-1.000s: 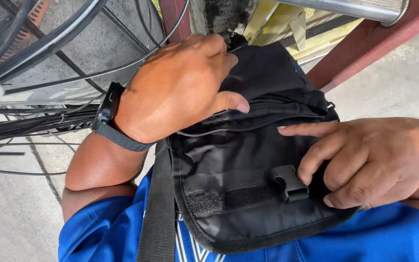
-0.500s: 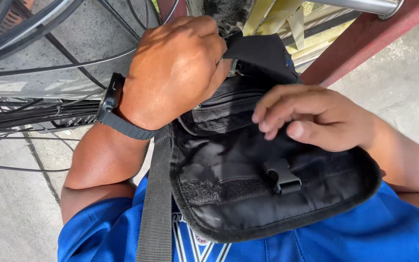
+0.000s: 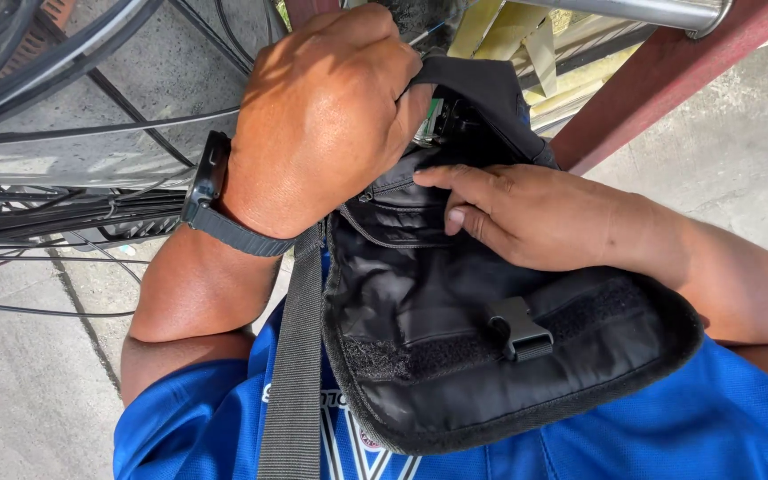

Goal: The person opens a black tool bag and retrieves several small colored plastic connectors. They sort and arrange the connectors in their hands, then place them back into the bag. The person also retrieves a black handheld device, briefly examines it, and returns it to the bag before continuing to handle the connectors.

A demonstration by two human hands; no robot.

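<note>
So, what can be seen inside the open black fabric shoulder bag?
Inside the black fabric shoulder bag only dark lining and a zipped inner pocket show. The right hand reaches its fingertips in, and the left hand grips the top; these cover any contents.
</note>
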